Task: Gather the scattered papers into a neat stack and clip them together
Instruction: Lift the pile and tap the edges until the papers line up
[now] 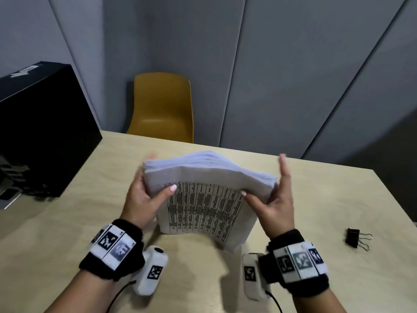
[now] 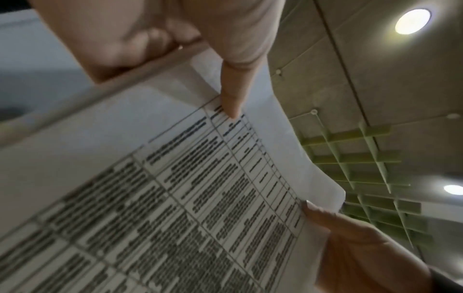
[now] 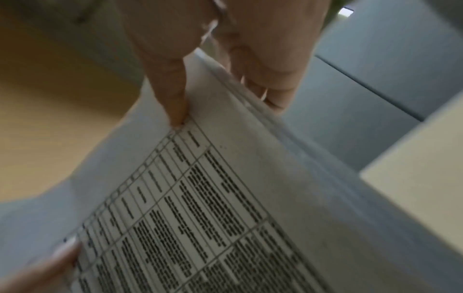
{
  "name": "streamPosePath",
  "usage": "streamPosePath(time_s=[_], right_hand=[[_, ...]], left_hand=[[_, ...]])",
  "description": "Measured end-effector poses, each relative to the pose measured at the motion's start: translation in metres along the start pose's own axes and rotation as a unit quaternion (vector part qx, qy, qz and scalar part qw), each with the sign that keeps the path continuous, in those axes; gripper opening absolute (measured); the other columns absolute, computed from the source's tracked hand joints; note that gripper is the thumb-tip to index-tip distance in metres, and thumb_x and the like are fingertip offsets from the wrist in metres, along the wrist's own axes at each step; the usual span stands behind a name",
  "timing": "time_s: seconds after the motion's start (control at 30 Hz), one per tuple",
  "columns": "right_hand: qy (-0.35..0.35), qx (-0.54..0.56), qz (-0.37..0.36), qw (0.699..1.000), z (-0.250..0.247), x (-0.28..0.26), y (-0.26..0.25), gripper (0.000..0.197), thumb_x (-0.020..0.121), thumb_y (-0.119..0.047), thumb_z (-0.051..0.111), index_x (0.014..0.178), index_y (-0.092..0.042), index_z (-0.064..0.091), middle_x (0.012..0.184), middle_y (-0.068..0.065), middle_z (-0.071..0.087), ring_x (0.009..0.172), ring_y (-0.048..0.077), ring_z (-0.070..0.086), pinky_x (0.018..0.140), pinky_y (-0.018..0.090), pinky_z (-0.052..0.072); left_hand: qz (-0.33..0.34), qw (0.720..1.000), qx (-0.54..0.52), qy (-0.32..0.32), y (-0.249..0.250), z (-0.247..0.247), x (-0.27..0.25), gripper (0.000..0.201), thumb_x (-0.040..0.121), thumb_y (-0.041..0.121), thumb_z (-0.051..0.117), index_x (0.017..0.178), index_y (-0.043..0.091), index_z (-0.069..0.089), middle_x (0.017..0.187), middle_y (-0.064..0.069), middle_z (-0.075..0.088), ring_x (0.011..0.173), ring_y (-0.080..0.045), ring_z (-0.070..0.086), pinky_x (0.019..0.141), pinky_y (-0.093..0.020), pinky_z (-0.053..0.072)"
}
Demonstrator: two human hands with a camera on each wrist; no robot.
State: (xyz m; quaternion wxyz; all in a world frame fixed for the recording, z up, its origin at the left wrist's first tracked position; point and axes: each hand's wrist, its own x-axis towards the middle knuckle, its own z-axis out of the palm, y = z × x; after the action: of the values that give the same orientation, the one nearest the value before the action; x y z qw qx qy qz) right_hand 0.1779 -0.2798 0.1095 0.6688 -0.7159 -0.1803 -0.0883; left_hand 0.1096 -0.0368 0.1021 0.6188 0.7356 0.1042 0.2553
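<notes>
Over table (image 1: 304,222): paper stack (image 1: 203,206) between left hand (image 1: 141,201), right hand (image 1: 276,205) (thumbs (image 1: 168,192) front)

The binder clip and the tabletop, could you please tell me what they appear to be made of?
Binder clip: matte black body with thin shiny wire handles, probably metal. Tabletop: pale, matte, faint grain, so wood or wood-look laminate; I cannot tell which.

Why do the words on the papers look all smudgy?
Head view: the papers smear from movement; the binder clip looks crisper. Left wrist view: print blurred, a ceiling lamp glares. Right wrist view: dim and soft all over.
</notes>
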Motion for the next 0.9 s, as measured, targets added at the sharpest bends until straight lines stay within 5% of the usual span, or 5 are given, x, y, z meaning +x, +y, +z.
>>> streamPosePath(time_s=[0.13, 0.27, 0.43, 0.6, 0.9], right_hand=[[-0.016, 0.004, 0.029, 0.999, 0.009, 0.002, 0.005, 0.044, 0.076, 0.006, 0.069, 0.080, -0.038, 0.075, 0.074, -0.026, 0.071, 0.071, -0.010, 0.063, 0.069, 0.013, 0.050], [0.019, 0.067, 0.035, 0.997, 0.006, -0.002, -0.007, 0.031, 0.074, 0.003, 0.071, 0.095, -0.021, 0.068, 0.082, -0.023, 0.071, 0.075, -0.009, 0.063, 0.069, 0.008, 0.048], [0.155, 0.036, 0.040, 0.986, 0.015, 0.001, -0.024, 0.058, 0.065, -0.059, 0.053, 0.113, -0.028, 0.056, 0.110, -0.011, 0.056, 0.102, 0.006, 0.053, 0.083, 0.008, 0.042], [0.209, 0.053, 0.093, 0.972, 0.025, 0.017, -0.028, 0.037, 0.061, -0.060, 0.055, 0.071, -0.024, 0.059, 0.074, -0.007, 0.057, 0.071, 0.009, 0.053, 0.069, 0.025, 0.042], [0.200, 0.097, 0.113, 0.968, 0.029, 0.021, -0.024, 0.028, 0.063, -0.050, 0.054, 0.069, -0.023, 0.059, 0.071, -0.008, 0.055, 0.073, 0.014, 0.051, 0.069, 0.032, 0.041]], left_hand=[[-0.006, 1.000, -0.005, 0.015, 0.011, 0.019, -0.001, 0.021, 0.084, 0.000, 0.062, 0.082, 0.021, 0.061, 0.065, 0.027, 0.068, 0.065, 0.010, 0.063, 0.059, -0.005, 0.045], [0.019, 0.997, -0.055, 0.044, 0.021, 0.020, -0.004, 0.042, 0.070, 0.024, 0.071, 0.109, 0.019, 0.055, 0.090, 0.013, 0.068, 0.079, 0.009, 0.061, 0.068, -0.006, 0.045], [-0.019, 0.985, -0.100, 0.140, 0.035, 0.030, 0.000, 0.075, 0.058, 0.063, 0.055, 0.122, 0.027, 0.043, 0.105, -0.006, 0.066, 0.090, -0.005, 0.061, 0.078, -0.020, 0.045], [-0.053, 0.971, -0.101, 0.210, 0.035, 0.038, 0.014, 0.052, 0.066, 0.058, 0.059, 0.105, 0.025, 0.053, 0.103, -0.012, 0.068, 0.099, -0.024, 0.061, 0.082, -0.027, 0.046], [-0.067, 0.971, -0.138, 0.185, 0.036, 0.043, 0.016, 0.040, 0.064, 0.043, 0.063, 0.101, 0.032, 0.053, 0.104, -0.013, 0.065, 0.084, -0.021, 0.060, 0.071, -0.031, 0.048]])
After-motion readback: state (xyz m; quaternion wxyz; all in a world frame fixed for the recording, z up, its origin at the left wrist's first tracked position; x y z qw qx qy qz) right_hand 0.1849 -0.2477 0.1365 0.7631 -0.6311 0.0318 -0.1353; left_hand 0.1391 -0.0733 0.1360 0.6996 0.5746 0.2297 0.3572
